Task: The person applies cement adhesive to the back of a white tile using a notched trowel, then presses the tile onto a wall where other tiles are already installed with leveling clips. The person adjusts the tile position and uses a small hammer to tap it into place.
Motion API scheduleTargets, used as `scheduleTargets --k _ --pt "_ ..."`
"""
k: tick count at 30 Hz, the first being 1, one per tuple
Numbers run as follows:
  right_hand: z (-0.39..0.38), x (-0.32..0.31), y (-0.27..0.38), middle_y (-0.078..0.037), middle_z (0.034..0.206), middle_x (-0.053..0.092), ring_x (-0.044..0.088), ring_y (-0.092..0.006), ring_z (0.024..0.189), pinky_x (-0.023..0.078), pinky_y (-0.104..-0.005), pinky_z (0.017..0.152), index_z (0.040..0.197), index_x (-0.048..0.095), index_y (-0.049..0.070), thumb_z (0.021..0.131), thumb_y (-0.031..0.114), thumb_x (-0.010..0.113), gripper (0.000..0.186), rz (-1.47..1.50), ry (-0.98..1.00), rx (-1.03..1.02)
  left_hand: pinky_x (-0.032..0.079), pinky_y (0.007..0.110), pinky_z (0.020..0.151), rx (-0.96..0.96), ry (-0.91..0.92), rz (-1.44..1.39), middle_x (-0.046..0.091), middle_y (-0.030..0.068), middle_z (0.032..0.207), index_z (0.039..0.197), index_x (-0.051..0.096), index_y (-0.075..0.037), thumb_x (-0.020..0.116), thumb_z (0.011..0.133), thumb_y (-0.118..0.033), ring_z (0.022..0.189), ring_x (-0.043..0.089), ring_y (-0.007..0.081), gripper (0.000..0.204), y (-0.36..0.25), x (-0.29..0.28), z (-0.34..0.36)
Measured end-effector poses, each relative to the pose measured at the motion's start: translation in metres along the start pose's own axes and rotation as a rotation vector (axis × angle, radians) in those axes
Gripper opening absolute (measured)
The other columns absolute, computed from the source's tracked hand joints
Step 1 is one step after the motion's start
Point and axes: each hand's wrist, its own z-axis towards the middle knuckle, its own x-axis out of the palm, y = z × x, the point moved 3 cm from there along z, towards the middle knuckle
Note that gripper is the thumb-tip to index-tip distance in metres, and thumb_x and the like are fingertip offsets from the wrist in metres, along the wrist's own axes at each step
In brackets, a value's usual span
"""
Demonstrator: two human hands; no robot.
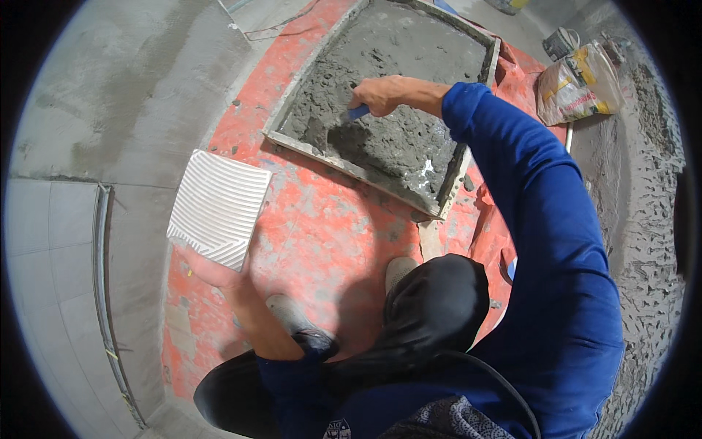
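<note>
My left hand (208, 267) supports a square tile (219, 203) by its near edge, palm beneath it. Pale parallel ridges cover the tile's upturned face, slanting another way at the near corner. My right hand (376, 96) is closed round the blue handle of a trowel (358, 112), reaching far forward over a shallow wooden-framed tray (344, 170). The trowel's blade, grey and coated, is at the wet grey mortar (395, 139) near the tray's left front corner; its outline is hard to make out.
A stained red sheet (314, 241) lies under the tray and my feet. At the far right stand a bag (581, 86) and a small bucket (561, 44). The left wall has grey tiles (55, 278) and a metal strip (106, 293); rough mortar covers the right wall (651, 293).
</note>
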Motion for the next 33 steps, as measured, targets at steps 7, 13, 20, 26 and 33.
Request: scheduleTargets --k 7,13,20,26,33 --pt "-0.049 -0.008 0.007 -0.016 0.084 0.067 0.065 -0.0383 0.082 0.048 -0.0502 0.065 0.099 0.065 0.006 0.073 -0.001 0.057 0.028 -0.062 0.059 0.029 0.05 0.039 0.095 -0.095 0.027 -0.212 0.059 0.0172 0.125 0.135 0.045 0.004 0.051 0.098 -0.022 0.109 0.062 0.0259 0.046 -0.006 0.003 0.0" --pt "-0.085 -0.009 0.006 -0.013 0.087 0.068 0.066 -0.038 0.09 0.051 -0.0503 0.071 0.112 0.067 0.017 0.076 0.005 0.057 0.039 -0.007 0.043 0.215 0.05 0.04 0.097 0.185 0.06 0.285 0.06 0.0148 0.126 0.135 0.046 0.003 0.043 0.102 -0.029 0.109 0.061 0.0251 0.046 0.007 0.008 0.004" --pt "-0.05 -0.004 -0.009 -0.013 0.093 0.07 0.065 -0.0359 0.086 0.049 -0.0476 0.073 0.12 0.067 0.02 0.075 0.008 0.058 0.048 0.056 -0.014 0.075 0.05 0.039 0.098 -0.183 0.255 -0.42 0.06 0.0141 0.126 0.135 0.047 0.004 0.034 0.106 -0.038 0.109 0.062 0.0259 0.053 0.011 0.033 -0.001" --pt "-0.044 0.025 -0.025 -0.015 0.073 0.064 0.061 -0.0314 0.069 0.045 -0.047 0.063 0.098 0.068 0.008 0.069 0.003 0.059 0.031 0.069 0.08 -0.074 0.046 0.041 0.1 0.02 -0.148 0.158 0.055 0.016 0.133 0.138 0.044 0.003 0.035 0.105 -0.035 0.118 0.056 0.0272 0.051 0.0 0.027 -0.011" --pt "-0.181 0.064 -0.033 -0.011 0.078 0.067 0.065 -0.0316 0.075 0.049 -0.0465 0.061 0.111 0.072 0.023 0.067 0.004 0.061 0.048 0.054 0.31 0.09 0.046 0.039 0.098 -0.031 -0.209 -0.182 0.058 0.0182 0.128 0.135 0.044 0.005 0.051 0.098 -0.023 0.115 0.058 0.0272 0.047 -0.008 0.005 -0.013"
